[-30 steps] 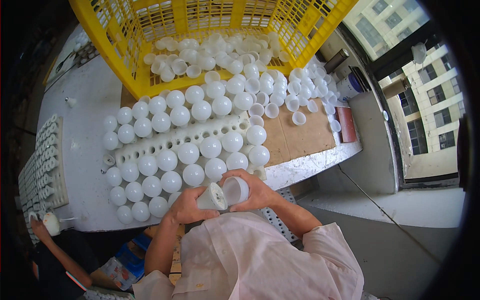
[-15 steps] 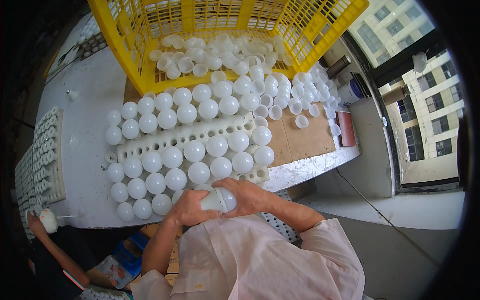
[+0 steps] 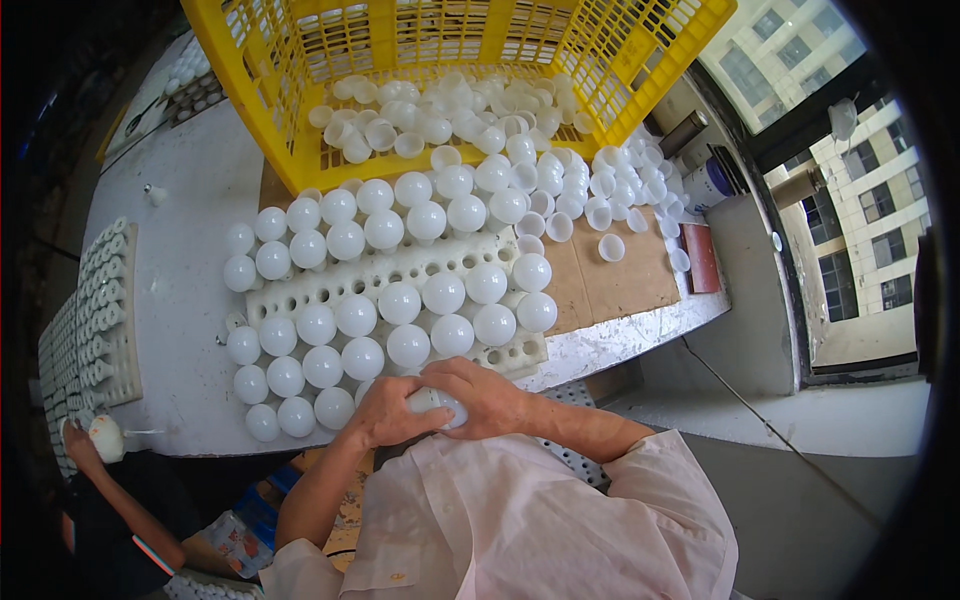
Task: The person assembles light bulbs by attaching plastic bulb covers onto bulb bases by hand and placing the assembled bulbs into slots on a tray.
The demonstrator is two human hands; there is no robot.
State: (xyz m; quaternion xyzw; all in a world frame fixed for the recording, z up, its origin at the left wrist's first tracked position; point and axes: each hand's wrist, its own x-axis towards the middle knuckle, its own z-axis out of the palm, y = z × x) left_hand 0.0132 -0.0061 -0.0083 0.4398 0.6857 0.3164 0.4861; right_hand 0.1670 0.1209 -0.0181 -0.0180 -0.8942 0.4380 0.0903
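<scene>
Close to my body, at the table's front edge, both hands are wrapped round one white light bulb [image 3: 428, 400]. My left hand [image 3: 386, 412] grips its white body, with the thumb lying along it. From the other side my right hand [image 3: 487, 402] closes over the frosted dome, so much of the bulb is covered by fingers. Just beyond my hands, rows of bulbs with round white domes [image 3: 407, 346] stand in white foam trays with holes [image 3: 375, 282].
A yellow plastic crate [image 3: 288, 165] holds loose frosted dome covers [image 3: 410, 145]; more covers spill onto brown cardboard [image 3: 640, 270]. At left, another person's hand [image 3: 85, 447] is near a white object [image 3: 107, 438] beside a tray of bulb bodies [image 3: 115, 320]. A window is at right.
My right hand has closed further over the bulb's dome, and less of the bulb shows. The whole view has shifted slightly.
</scene>
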